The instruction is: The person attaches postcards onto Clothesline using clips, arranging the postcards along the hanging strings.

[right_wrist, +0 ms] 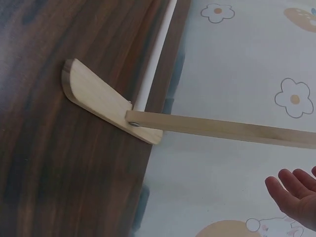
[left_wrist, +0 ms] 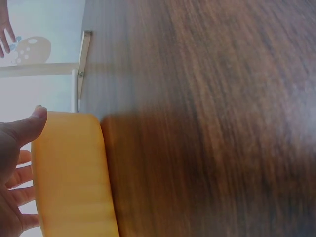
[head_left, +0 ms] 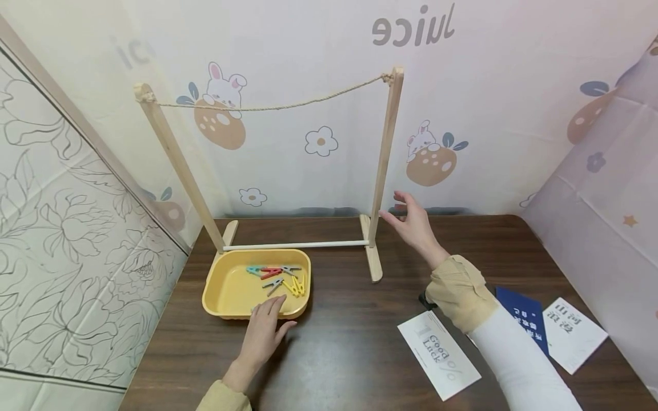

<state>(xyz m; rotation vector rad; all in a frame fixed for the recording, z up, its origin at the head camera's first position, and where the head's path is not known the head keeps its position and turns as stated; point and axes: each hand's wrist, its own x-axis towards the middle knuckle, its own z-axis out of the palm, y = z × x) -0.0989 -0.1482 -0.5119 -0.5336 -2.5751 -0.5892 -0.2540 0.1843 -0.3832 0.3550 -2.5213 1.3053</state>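
Our right hand (head_left: 415, 225), thumb and fingers apart around nothing, is just beside the wooden post (head_left: 386, 154); should we grasp it, we do well to close evenly and gently, as so slim an upright could tip. Our left hand (head_left: 263, 331), fingers loosely spread, reaches over the tub's (head_left: 223, 285) near rim; whether it touches, we cannot tell. Beyond its fingertips, small plastic pegs (head_left: 271, 273) lie inside the smooth, round-cornered tub. Above both hands sags a coarse, twisted rope (head_left: 277, 108).
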